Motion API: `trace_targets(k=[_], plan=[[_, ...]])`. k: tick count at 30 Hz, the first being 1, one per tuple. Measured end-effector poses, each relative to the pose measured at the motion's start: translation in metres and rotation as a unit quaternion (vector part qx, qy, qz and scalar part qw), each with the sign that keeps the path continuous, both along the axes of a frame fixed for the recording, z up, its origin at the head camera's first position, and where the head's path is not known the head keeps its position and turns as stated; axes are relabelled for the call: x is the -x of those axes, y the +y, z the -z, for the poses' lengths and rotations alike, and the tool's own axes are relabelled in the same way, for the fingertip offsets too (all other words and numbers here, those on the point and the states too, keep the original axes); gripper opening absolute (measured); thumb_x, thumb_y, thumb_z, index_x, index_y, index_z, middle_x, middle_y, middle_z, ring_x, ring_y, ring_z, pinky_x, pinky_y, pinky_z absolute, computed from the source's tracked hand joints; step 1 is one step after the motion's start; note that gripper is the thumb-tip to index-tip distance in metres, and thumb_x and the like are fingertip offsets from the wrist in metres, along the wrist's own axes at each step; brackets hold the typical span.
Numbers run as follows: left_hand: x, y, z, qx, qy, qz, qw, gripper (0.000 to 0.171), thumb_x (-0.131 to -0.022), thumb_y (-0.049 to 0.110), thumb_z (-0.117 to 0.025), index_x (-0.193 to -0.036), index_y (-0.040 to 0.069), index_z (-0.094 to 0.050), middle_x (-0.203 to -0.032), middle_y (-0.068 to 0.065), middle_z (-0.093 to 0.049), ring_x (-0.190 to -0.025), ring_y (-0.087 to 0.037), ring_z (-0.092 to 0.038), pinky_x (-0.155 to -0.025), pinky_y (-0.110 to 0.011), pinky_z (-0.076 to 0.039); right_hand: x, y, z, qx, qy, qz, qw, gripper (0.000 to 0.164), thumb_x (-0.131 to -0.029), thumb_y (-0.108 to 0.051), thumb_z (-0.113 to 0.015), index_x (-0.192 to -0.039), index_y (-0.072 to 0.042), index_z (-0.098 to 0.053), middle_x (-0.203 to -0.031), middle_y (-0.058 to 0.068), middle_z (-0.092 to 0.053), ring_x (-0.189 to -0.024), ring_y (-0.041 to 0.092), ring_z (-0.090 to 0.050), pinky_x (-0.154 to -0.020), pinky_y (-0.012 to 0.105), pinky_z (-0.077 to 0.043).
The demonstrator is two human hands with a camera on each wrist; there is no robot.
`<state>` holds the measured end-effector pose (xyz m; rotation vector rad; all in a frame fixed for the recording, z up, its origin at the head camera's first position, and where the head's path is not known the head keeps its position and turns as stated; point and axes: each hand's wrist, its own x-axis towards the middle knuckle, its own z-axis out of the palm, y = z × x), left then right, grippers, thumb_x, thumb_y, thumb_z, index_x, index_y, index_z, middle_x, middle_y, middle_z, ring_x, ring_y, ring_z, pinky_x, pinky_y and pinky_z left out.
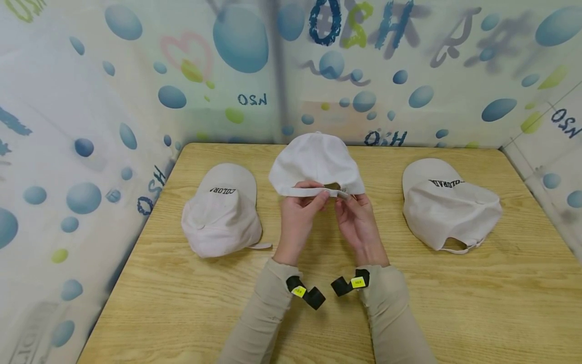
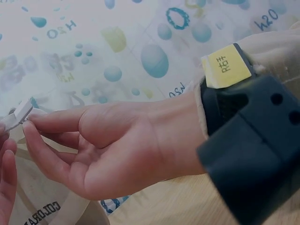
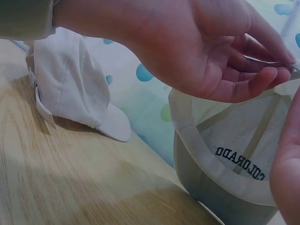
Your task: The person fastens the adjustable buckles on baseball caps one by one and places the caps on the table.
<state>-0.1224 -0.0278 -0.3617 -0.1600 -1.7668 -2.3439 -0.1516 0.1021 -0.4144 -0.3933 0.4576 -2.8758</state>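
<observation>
A white cap (image 1: 318, 162) is held up near the table's back edge, its rear opening facing me. Its narrow back strap (image 1: 302, 192) runs across the opening. My left hand (image 1: 297, 222) pinches this strap between thumb and fingers. Close beside it, my right hand (image 1: 361, 222) pinches the strap's other end. In the left wrist view a pale strap end (image 2: 23, 110) shows at the right fingertips. The right wrist view shows dark COLORADO lettering (image 3: 239, 161) inside the cap. Fingers partly hide where the two strap ends meet.
A second pale cap (image 1: 220, 217) lies at left, its loose strap end (image 1: 261, 246) sticking out to the right. Another cap (image 1: 450, 207) lies at right with its back strap joined. Printed walls (image 1: 409, 76) border the wooden table (image 1: 477, 303).
</observation>
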Motion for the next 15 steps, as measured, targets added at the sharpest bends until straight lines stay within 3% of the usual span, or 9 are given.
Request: trace_targets(k=[5,11,15], plan=[[-0.0002,-0.0002,-0.0005,0.01,-0.004,-0.001,0.9999,0.015,-0.081,0.005,-0.065,-0.093,-0.002,-0.059,-0.085,-0.008,-0.061,-0.076,-0.027,-0.058,-0.063,-0.028,-0.05,0.0004,-0.0001,-0.0001,0.004,-0.002,-0.004,1.0,0.019,-0.086,0.008,-0.05,-0.102,0.001,-0.056,-0.095,0.012,-0.059,-0.081,0.019,-0.061,-0.072,0.023,-0.05],[-0.0001,-0.0005,-0.0003,0.014,-0.003,-0.001,0.9999,0.015,-0.08,0.006,-0.066,-0.09,-0.005,-0.061,-0.089,-0.009,-0.062,-0.072,-0.014,-0.057,-0.065,-0.03,-0.05,0.0003,-0.0001,0.0001,-0.012,0.002,-0.001,1.0,0.018,-0.086,0.008,-0.051,-0.102,0.001,-0.056,-0.094,0.012,-0.058,-0.081,0.018,-0.061,-0.072,0.023,-0.05],[-0.0004,0.0007,-0.0002,0.014,-0.003,0.002,0.9999,0.016,-0.08,0.007,-0.067,-0.09,-0.004,-0.061,-0.09,-0.009,-0.062,-0.074,-0.013,-0.057,-0.068,-0.029,-0.049,0.0004,-0.0019,-0.0007,-0.046,0.009,0.006,0.999,0.018,-0.086,0.007,-0.052,-0.102,0.001,-0.056,-0.094,0.011,-0.058,-0.081,0.018,-0.061,-0.072,0.022,-0.05]])
